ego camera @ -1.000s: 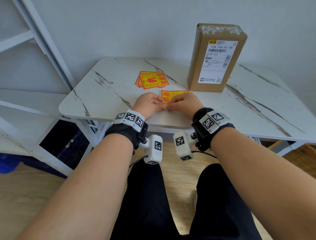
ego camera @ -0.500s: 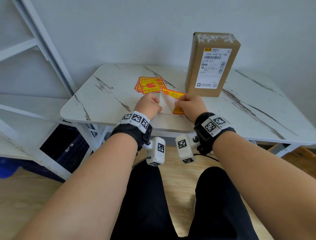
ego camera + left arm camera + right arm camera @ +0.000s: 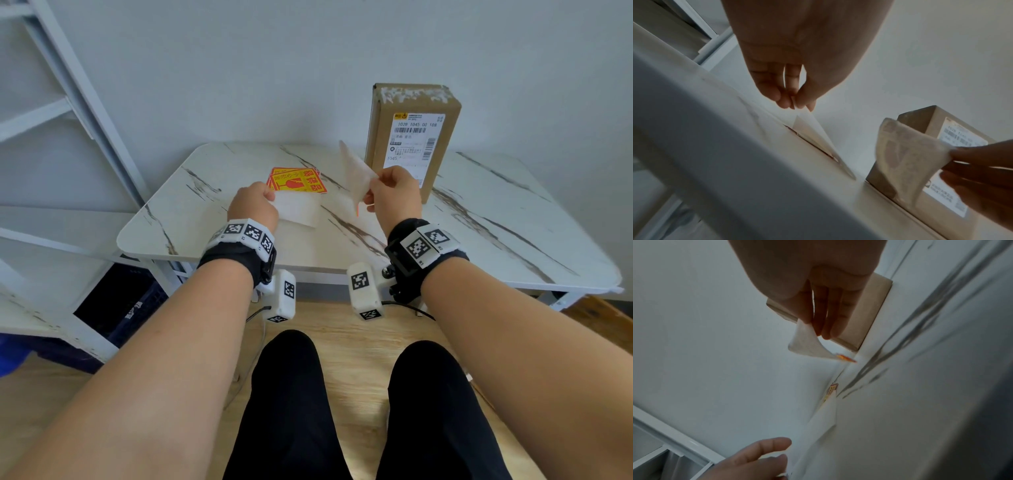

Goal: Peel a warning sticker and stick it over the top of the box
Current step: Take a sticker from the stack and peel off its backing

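Observation:
A tall brown cardboard box (image 3: 382, 144) with a shipping label stands upright at the back of the marble table (image 3: 479, 226). My right hand (image 3: 371, 192) pinches the peeled warning sticker (image 3: 356, 171) by a corner and holds it up in front of the box, white back toward me; its orange edge shows in the right wrist view (image 3: 846, 358). My left hand (image 3: 270, 200) pinches the white backing paper (image 3: 298, 210) low over the table, also seen in the left wrist view (image 3: 813, 129). The two sheets are fully apart.
A small stack of orange warning stickers (image 3: 296, 180) lies on the table behind my left hand. A white metal shelf frame (image 3: 85, 113) stands at the left, with a dark crate (image 3: 116, 308) under it. The wall is close behind the box.
The sticker has come fully off its backing. My right hand rose and moved right with the sticker; my left hand drew the backing left. My head view has lifted.

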Motion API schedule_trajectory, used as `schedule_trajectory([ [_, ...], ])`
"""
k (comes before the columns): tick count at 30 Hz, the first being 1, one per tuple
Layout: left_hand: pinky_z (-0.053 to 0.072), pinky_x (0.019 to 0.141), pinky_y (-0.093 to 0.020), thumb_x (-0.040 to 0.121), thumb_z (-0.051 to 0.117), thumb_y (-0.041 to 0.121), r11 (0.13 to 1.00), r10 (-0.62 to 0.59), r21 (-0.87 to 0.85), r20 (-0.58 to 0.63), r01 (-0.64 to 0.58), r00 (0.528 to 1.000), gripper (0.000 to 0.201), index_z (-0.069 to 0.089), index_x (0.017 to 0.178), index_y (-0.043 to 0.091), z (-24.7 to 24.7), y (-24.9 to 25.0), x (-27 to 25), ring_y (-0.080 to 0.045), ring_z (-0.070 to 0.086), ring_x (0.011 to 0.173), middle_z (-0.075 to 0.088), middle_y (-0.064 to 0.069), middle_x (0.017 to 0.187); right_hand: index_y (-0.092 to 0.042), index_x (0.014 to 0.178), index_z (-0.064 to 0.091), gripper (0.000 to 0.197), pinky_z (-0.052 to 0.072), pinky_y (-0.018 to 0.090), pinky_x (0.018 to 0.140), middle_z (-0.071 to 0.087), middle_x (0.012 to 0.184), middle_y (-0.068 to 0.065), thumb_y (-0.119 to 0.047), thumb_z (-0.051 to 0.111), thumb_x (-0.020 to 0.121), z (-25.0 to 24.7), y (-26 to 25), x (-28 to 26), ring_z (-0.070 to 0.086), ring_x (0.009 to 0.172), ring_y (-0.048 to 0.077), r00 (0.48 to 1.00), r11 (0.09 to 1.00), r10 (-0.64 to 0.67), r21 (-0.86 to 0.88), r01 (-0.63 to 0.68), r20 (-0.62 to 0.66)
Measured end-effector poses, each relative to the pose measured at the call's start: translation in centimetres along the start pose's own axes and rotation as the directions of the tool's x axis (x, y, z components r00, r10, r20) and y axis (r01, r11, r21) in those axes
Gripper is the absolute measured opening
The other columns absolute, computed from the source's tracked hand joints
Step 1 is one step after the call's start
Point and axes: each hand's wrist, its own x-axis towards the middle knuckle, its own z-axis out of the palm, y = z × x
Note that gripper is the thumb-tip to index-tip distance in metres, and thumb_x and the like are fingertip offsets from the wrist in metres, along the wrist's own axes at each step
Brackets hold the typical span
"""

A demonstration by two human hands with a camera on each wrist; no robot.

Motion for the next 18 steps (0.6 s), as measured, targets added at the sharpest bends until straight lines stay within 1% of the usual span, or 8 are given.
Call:
schedule_trajectory([
  [3, 0.049, 0.090, -0.038, 0.089, 0.040, -0.001, 0.999, -0.025, 0.049, 0.035, 0.023, 0.999, 0.041, 0.067, 0.115, 0.017, 0.2, -0.5, 0.2, -0.036, 0.060, 0.110, 0.054, -0.014, 0.131, -0.023, 0.070, 0.052, 0.017, 0.057, 0.054, 0.081, 0.070, 0.092, 0.024, -0.011, 0.048, 0.082, -0.2, -0.2, 0.0, 0.065, 0.080, 0.037, 1.000, 1.000, -0.001, 0.002, 0.001, -0.002],
  [5, 0.049, 0.095, -0.040, 0.092, 0.042, 0.004, 0.996, -0.016, 0.093, 0.043, 0.012, 0.999, 0.037, 0.068, 0.114, 0.020, 0.4, -0.5, 0.0, -0.035, 0.055, 0.116, 0.049, -0.015, 0.131, -0.025, 0.067, 0.054, 0.018, 0.058, 0.051, 0.081, 0.070, 0.087, 0.021, -0.013, 0.050, 0.080, -0.3, -0.4, -0.2, 0.067, 0.085, 0.038, 1.000, 1.000, -0.006, -0.013, 0.006, 0.013],
  [7, 0.048, 0.093, -0.040, 0.092, 0.047, 0.009, 0.991, 0.049, 0.121, 0.019, -0.051, 0.999, 0.032, 0.067, 0.114, 0.020, 0.4, 0.0, -0.1, -0.033, 0.051, 0.119, 0.050, -0.014, 0.128, -0.026, 0.066, 0.056, 0.020, 0.058, 0.041, 0.075, 0.067, 0.076, 0.008, -0.013, 0.054, 0.080, -0.5, -0.7, -0.6, 0.066, 0.079, 0.029, 1.000, 1.000, -0.006, -0.014, 0.006, 0.030],
  [9, 0.048, 0.091, -0.039, 0.089, 0.054, 0.015, 0.986, 0.140, 0.088, 0.003, -0.140, 0.990, 0.026, 0.069, 0.109, 0.020, 0.2, 0.9, -0.3, -0.031, 0.052, 0.117, 0.054, -0.013, 0.123, -0.024, 0.065, 0.058, 0.021, 0.047, 0.027, 0.063, 0.058, 0.065, -0.005, -0.010, 0.057, 0.082, -0.7, -0.8, -0.7, 0.055, 0.064, 0.014, 0.998, 1.000, -0.009, -0.003, 0.009, 0.055],
  [11, 0.049, 0.093, -0.039, 0.084, 0.062, 0.022, 0.976, 0.214, 0.038, -0.007, -0.214, 0.977, 0.020, 0.071, 0.101, 0.021, 0.0, 2.1, -0.7, -0.029, 0.055, 0.115, 0.058, -0.010, 0.117, -0.021, 0.065, 0.060, 0.020, 0.038, 0.022, 0.059, 0.054, 0.062, -0.007, -0.009, 0.059, 0.082, -0.9, -0.9, -0.6, 0.047, 0.060, 0.009, 0.998, 1.000, -0.003, 0.019, 0.002, 0.067],
  [13, 0.048, 0.094, -0.038, 0.078, 0.068, 0.032, 0.962, 0.273, 0.022, -0.015, -0.273, 0.962, 0.018, 0.072, 0.093, 0.023, 0.0, 3.5, -1.3, -0.027, 0.055, 0.114, 0.060, -0.006, 0.113, -0.020, 0.062, 0.060, 0.023, 0.038, 0.022, 0.061, 0.055, 0.063, -0.005, -0.010, 0.061, 0.082, -1.1, -1.2, -0.5, 0.048, 0.063, 0.010, 0.998, 0.999, 0.000, 0.054, -0.003, 0.066],
  [16, 0.037, 0.096, -0.036, 0.071, 0.071, 0.051, 0.923, 0.358, 0.164, -0.032, -0.348, 0.933, 0.032, 0.067, 0.090, 0.026, 0.6, 5.1, -2.6, -0.025, 0.051, 0.113, 0.059, 0.000, 0.112, -0.016, 0.062, 0.060, 0.023, 0.037, 0.020, 0.062, 0.058, 0.072, 0.002, -0.011, 0.063, 0.085, -1.4, -1.6, -0.5, 0.049, 0.068, 0.009, 0.997, 0.993, 0.029, 0.108, -0.037, 0.077],
  [18, 0.033, 0.095, -0.037, 0.066, 0.070, 0.062, 0.886, 0.411, 0.258, -0.051, -0.386, 0.910, 0.046, 0.063, 0.093, 0.025, 1.3, 5.7, -3.4, -0.024, 0.048, 0.113, 0.056, 0.002, 0.111, -0.009, 0.076, 0.068, 0.012, 0.038, 0.020, 0.065, 0.060, 0.077, 0.002, -0.013, 0.063, 0.087, -1.6, -1.8, -0.6, 0.051, 0.073, 0.007, 0.994, 0.987, 0.057, 0.143, -0.071, 0.097],
])
